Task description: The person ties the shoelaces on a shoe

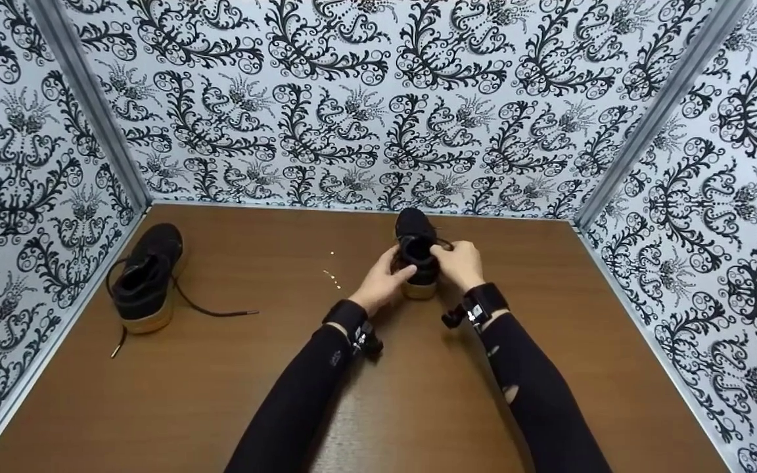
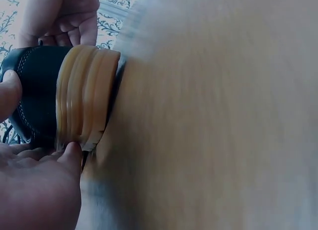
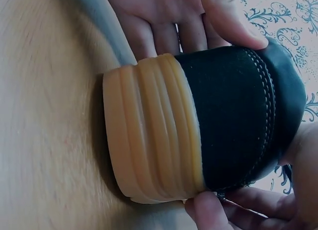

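A black shoe point(image 1: 412, 226) with a thick tan sole point(image 3: 154, 130) stands near the table's back edge, its toe facing the wall and its heel facing me. My left hand point(image 1: 382, 282) holds it from the left, thumb over the heel collar and fingers along the side. On the right, my right hand point(image 1: 460, 264) grips the shoe by the edge of its opening, with some fingers bent low beside the sole. Both wrist views show the stitched black heel point(image 2: 42, 91) between the two hands. The laces are mostly hidden; a bit shows near the right hand.
A second black shoe point(image 1: 148, 269) stands on the table's left side, toe toward the wall, its untied lace point(image 1: 217, 312) trailing over the brown tabletop point(image 1: 273, 387). Small bright spots point(image 1: 332, 277) show left of the held shoe. Patterned walls point(image 1: 326, 118) enclose the back and sides.
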`<state>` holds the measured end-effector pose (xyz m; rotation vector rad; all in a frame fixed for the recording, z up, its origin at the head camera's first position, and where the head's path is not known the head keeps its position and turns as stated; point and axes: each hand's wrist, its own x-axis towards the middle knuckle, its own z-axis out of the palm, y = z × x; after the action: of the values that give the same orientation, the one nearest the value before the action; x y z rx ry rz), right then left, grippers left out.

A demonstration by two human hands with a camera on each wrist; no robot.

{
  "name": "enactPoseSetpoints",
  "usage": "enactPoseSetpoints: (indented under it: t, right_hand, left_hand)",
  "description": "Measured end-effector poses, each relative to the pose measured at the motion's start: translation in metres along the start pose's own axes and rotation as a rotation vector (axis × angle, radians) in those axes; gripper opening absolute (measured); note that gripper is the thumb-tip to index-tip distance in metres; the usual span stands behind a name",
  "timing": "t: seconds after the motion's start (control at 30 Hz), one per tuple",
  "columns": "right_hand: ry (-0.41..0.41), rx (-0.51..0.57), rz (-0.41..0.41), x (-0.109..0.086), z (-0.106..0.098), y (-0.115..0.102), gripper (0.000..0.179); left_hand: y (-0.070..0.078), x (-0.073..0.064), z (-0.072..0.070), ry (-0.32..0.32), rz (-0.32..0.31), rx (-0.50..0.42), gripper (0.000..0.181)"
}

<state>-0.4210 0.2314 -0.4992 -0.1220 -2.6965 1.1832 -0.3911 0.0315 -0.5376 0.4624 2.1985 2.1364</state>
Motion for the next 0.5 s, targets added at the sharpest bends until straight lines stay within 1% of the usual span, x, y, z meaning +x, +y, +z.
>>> enactPoseSetpoints:
  t: [0.13, 0.2, 0.27, 0.37, 0.43, 0.47, 0.5]
  right_hand:
    - [0.006, 0.023, 0.015, 0.0, 0.001, -0.001, 0.044]
    - [0.015, 0.027, 0.018, 0.001, 0.001, 0.0, 0.046]
    - [0.031, 0.028, 0.017, 0.002, 0.001, 0.0, 0.047]
    - [0.049, 0.025, 0.009, 0.004, 0.001, 0.0, 0.048]
    - [0.054, 0.023, 0.003, 0.004, 0.002, 0.001, 0.048]
    - [0.056, 0.023, 0.0, 0.005, 0.001, 0.001, 0.047]
    - [0.058, 0.025, -0.003, 0.005, 0.002, 0.001, 0.047]
  left_hand:
    - [-0.002, 0.005, 0.002, -0.012, 0.034, -0.074, 0.072]
    - [-0.008, 0.009, 0.003, -0.011, 0.049, -0.086, 0.071]
    - [-0.024, 0.019, 0.003, 0.019, 0.081, -0.042, 0.071]
    - [-0.049, 0.033, 0.003, 0.071, 0.115, 0.073, 0.071]
    - [-0.055, 0.037, 0.004, 0.08, 0.115, 0.121, 0.072]
    - [-0.052, 0.035, 0.004, 0.07, 0.107, 0.127, 0.071]
    - [-0.049, 0.033, 0.005, 0.068, 0.117, 0.141, 0.07]
